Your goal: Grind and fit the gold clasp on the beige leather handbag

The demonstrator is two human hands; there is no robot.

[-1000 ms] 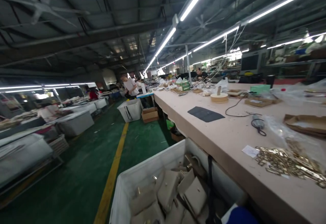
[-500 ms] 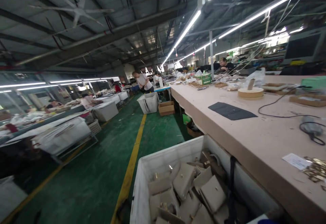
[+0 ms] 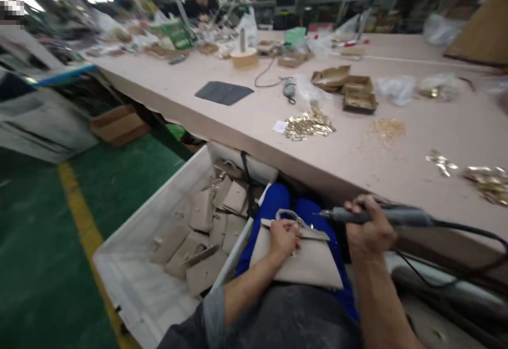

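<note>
The right hand [image 3: 369, 227] is wrapped in a fist around a corded power tool [image 3: 381, 215], which lies level just in front of the near edge of the worktable [image 3: 246, 121], its thin bit pointing left toward the other hand and its cable trailing off right. The left hand [image 3: 283, 235] presses flat, fingers together, on the top edge of a beige leather bag [image 3: 305, 259] resting on the person's lap below that edge. The bag's long axis runs left to right, flap side toward the table. Holding it firmly beside the metal fitting and bringing the bit in squarely looks wise. A white bin [image 3: 130, 264] of similar bags stands at the left.
</note>
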